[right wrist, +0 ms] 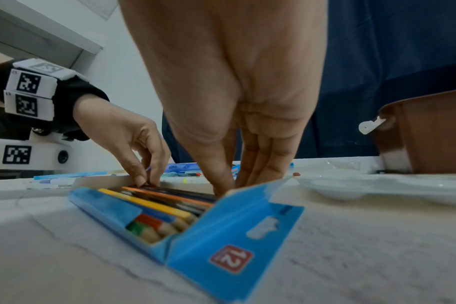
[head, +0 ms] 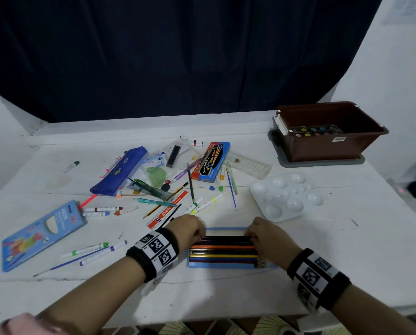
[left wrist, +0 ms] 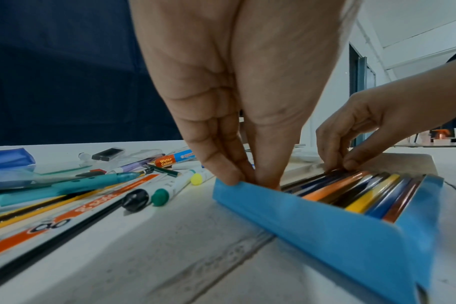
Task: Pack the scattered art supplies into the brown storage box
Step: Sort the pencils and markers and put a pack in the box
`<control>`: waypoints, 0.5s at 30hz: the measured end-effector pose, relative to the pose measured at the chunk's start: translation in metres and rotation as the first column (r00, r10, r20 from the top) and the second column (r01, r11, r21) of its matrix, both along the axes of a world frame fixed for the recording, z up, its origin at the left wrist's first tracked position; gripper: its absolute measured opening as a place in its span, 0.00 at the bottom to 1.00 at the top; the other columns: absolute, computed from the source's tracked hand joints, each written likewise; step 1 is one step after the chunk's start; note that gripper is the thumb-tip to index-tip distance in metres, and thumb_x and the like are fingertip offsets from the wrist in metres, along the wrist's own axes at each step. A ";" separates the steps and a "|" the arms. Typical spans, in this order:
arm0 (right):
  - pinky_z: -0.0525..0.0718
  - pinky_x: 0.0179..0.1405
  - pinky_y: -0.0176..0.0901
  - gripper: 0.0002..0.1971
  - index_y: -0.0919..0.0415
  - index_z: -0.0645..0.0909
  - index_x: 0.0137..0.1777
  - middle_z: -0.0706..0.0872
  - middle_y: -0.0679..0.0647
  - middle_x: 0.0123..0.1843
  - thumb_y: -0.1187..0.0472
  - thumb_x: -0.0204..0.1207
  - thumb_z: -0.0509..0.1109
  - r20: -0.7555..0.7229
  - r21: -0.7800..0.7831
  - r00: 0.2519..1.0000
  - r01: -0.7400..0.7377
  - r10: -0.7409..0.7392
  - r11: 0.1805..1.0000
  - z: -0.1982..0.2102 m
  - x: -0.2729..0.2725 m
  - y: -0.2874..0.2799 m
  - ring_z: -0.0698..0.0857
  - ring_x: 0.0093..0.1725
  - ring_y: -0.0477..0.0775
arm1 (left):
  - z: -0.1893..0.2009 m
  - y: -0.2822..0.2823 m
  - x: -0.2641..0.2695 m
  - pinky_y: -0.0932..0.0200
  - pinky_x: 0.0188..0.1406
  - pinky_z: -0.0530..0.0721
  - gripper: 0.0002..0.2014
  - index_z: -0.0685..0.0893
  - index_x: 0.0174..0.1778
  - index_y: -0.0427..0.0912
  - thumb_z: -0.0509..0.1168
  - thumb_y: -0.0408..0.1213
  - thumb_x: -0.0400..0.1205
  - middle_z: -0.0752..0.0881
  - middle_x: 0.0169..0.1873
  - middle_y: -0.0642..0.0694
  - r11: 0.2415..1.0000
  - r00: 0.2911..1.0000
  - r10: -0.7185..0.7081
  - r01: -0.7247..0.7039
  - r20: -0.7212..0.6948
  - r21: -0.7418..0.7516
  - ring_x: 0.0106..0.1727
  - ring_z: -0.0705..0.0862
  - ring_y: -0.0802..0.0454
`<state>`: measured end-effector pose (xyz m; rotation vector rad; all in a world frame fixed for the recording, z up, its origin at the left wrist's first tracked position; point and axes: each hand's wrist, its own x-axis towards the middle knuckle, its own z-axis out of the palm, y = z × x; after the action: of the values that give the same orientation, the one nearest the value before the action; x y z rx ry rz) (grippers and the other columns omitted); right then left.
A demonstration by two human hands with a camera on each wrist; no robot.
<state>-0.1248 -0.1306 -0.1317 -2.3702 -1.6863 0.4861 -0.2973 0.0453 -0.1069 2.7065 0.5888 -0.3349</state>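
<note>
Fingers of the left hand [head: 189,230] and right hand [head: 265,234] are pinching loose pencils [head: 223,253] in a light, flimsy carton [left wrist: 294,209], likely best lifted by both ends.

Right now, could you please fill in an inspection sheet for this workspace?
Surface: white table, scuffed, with fine cracks.
Job's things: brown storage box at far right on a grey lid, a paint set inside; open blue pencil box near the front, coloured pencils lying in it.
Clutter: markers, pens, ruler, blue pouch, white palette, blue booklet scattered across the middle and left.
Hands: left hand and right hand both pinch a pencil at the far side of the pencil box.
Cables: nothing seen.
Surroundings: dark blue curtain behind, white walls either side.
</note>
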 end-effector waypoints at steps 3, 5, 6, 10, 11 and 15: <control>0.81 0.51 0.43 0.15 0.54 0.83 0.61 0.79 0.53 0.56 0.65 0.81 0.57 -0.014 -0.019 0.999 -0.031 0.030 0.999 0.002 0.000 0.001 0.81 0.54 0.52 | 0.000 0.002 -0.001 0.68 0.51 0.69 0.11 0.87 0.55 0.45 0.65 0.34 0.80 0.84 0.57 0.48 1.000 1.000 -0.002 0.002 0.002 -0.023 0.59 0.81 0.51; 0.80 0.50 0.42 0.16 0.52 0.84 0.60 0.79 0.52 0.54 0.64 0.81 0.58 -0.026 -0.013 0.999 -0.036 0.035 0.999 0.005 0.001 0.001 0.81 0.53 0.52 | 0.001 0.002 -0.002 0.69 0.50 0.70 0.11 0.88 0.55 0.46 0.65 0.33 0.79 0.86 0.55 0.48 1.000 1.000 0.000 0.000 0.007 -0.030 0.57 0.82 0.52; 0.79 0.50 0.41 0.16 0.51 0.84 0.59 0.79 0.52 0.53 0.64 0.81 0.58 -0.035 -0.014 0.999 -0.035 0.034 0.999 0.006 0.001 0.001 0.82 0.53 0.52 | 0.001 0.002 -0.003 0.69 0.50 0.71 0.11 0.88 0.55 0.46 0.65 0.32 0.79 0.86 0.55 0.48 1.000 1.000 0.001 0.000 0.011 -0.031 0.57 0.83 0.52; 0.78 0.51 0.40 0.15 0.52 0.85 0.58 0.80 0.53 0.53 0.64 0.80 0.59 -0.070 -0.017 0.997 -0.040 0.039 0.999 0.007 0.002 0.002 0.81 0.53 0.52 | 0.001 0.000 -0.005 0.69 0.50 0.70 0.12 0.88 0.54 0.44 0.64 0.30 0.79 0.86 0.55 0.48 1.000 0.999 0.002 -0.001 0.052 -0.023 0.57 0.82 0.51; 0.78 0.52 0.39 0.15 0.53 0.84 0.59 0.81 0.53 0.54 0.64 0.80 0.59 -0.069 -0.014 0.997 -0.036 0.035 0.999 0.007 0.002 0.002 0.81 0.54 0.52 | 0.001 0.000 -0.006 0.69 0.51 0.70 0.12 0.88 0.54 0.43 0.63 0.30 0.79 0.86 0.55 0.47 1.000 0.998 0.003 -0.002 0.062 -0.021 0.57 0.81 0.51; 0.77 0.56 0.38 0.14 0.56 0.83 0.59 0.81 0.53 0.57 0.65 0.80 0.59 -0.079 -0.005 0.997 -0.021 0.020 1.000 0.005 0.002 0.002 0.80 0.57 0.51 | -0.002 -0.001 -0.009 0.69 0.51 0.70 0.12 0.88 0.53 0.45 0.62 0.31 0.79 0.86 0.54 0.48 1.000 0.997 0.012 -0.010 0.078 -0.020 0.56 0.82 0.52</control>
<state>-0.1223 -0.1291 -0.1263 -2.3078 -1.6785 0.5800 -0.3064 0.0446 -0.1090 2.6829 0.5745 -0.2295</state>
